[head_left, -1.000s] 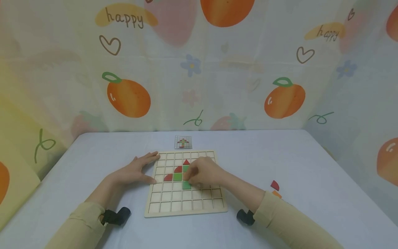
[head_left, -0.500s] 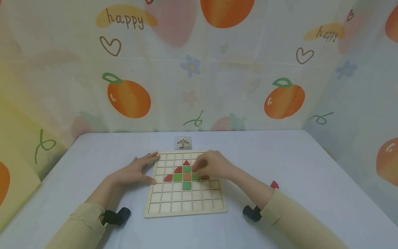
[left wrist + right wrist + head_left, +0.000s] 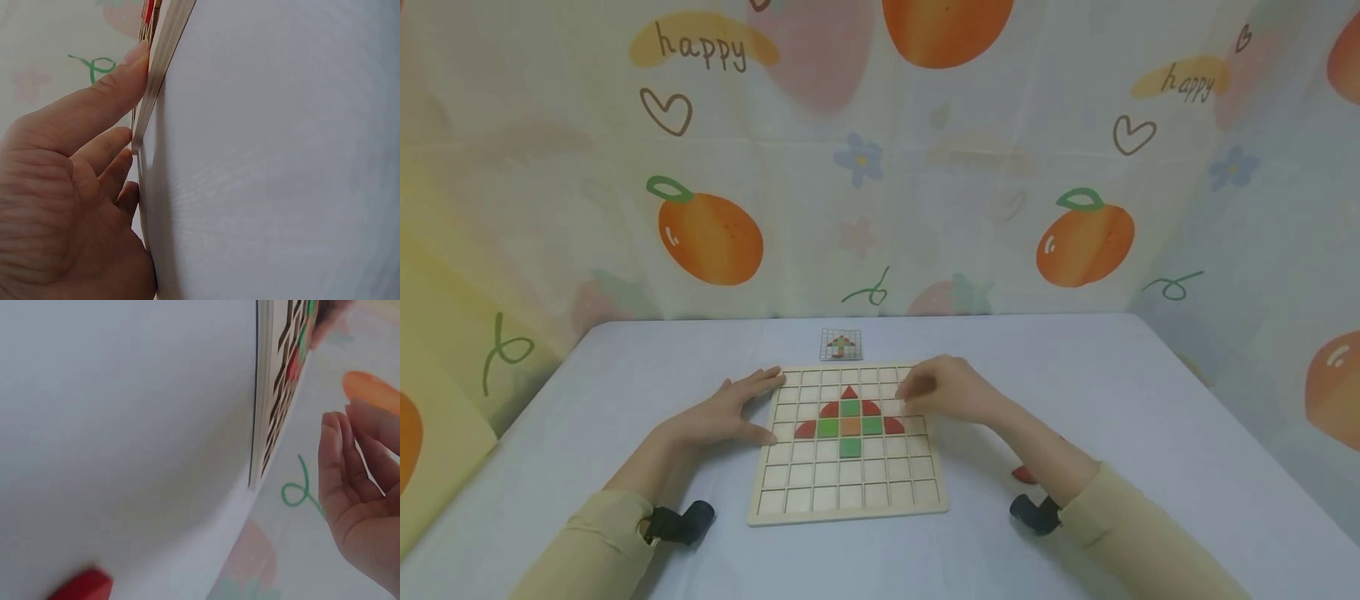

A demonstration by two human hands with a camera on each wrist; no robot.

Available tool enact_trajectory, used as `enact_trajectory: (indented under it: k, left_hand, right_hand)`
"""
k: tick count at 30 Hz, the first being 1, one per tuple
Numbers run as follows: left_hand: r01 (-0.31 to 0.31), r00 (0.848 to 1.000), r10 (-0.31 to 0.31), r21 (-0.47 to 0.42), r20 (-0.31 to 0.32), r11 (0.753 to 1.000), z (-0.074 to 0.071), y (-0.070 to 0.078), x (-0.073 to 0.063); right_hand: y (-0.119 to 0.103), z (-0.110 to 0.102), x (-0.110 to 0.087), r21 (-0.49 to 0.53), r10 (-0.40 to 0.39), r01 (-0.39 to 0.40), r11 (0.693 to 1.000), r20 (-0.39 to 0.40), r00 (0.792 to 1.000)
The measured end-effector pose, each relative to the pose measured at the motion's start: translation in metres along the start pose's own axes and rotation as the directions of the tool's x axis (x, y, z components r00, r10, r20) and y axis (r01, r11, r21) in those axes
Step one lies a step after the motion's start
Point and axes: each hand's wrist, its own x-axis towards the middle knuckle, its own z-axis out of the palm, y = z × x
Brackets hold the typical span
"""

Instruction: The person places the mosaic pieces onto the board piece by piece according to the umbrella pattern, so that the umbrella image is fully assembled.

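Observation:
A wooden grid board (image 3: 824,498) lies on the white table. Set in its squares are a red triangle (image 3: 849,392), several green squares (image 3: 850,447), an orange square (image 3: 850,426) and several red quarter-round pieces (image 3: 871,408). My left hand (image 3: 726,412) rests at the board's left edge with thumb and fingers spread; in the left wrist view its thumb (image 3: 94,106) touches the rim. My right hand (image 3: 951,390) hovers over the board's right side, fingers loosely bent. Nothing shows between its fingertips (image 3: 331,422) in the right wrist view.
A small picture card (image 3: 841,344) with a coloured pattern on a grid lies behind the board. To the right, a loose red piece (image 3: 1024,474) lies on the table, partly covered by the right forearm. A fruit-print cloth (image 3: 940,233) hangs behind the table.
My right hand has moved from the board's middle to its right side and risen off it. The right-hand green square and red pieces now show. My left hand has stayed put.

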Motion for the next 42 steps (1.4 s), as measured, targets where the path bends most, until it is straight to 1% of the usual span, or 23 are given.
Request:
enact_trajectory:
  k: [5,11,17,27,30,35,38,42]
  left_hand:
    - [0.000,1.000,0.000,0.007,0.000,1.000,0.000,0.000,0.000]
    - [-0.010,1.000,0.010,0.009,0.002,1.000,-0.001,0.000,0.000]
    - [-0.014,1.000,0.014,0.004,0.002,1.000,0.000,0.000,0.000]
    - [-0.002,1.000,0.002,0.009,0.006,1.000,0.000,0.001,0.001]
    - [-0.002,1.000,0.002,0.010,0.007,1.000,0.000,0.000,0.001]
    - [-0.001,1.000,0.001,0.004,0.009,1.000,0.000,-0.001,0.000]
    - [0.007,1.000,-0.007,0.000,0.014,1.000,0.000,-0.001,0.000]
    - [0.016,1.000,-0.016,0.003,0.019,1.000,-0.001,0.000,0.000]
  right_hand:
    - [0.015,-0.013,-0.010,-0.003,0.009,-0.009,1.000,-0.010,1.000]
    - [0.038,-0.032,-0.023,-0.023,0.033,-0.033,0.999,0.005,0.999]
    - [0.065,-0.049,-0.038,-0.051,0.044,-0.040,0.998,0.078,0.996]
    - [0.101,-0.064,-0.069,-0.011,0.093,-0.092,0.996,0.183,0.979]
    - [0.108,-0.068,-0.076,0.007,0.101,-0.105,0.994,0.210,0.972]
    - [0.117,-0.075,-0.086,0.015,0.090,-0.096,0.995,0.245,0.965]
    - [0.121,-0.077,-0.092,0.025,0.091,-0.102,0.995,0.279,0.956]
    - [0.124,-0.078,-0.097,0.032,0.067,-0.081,0.996,0.323,0.944]
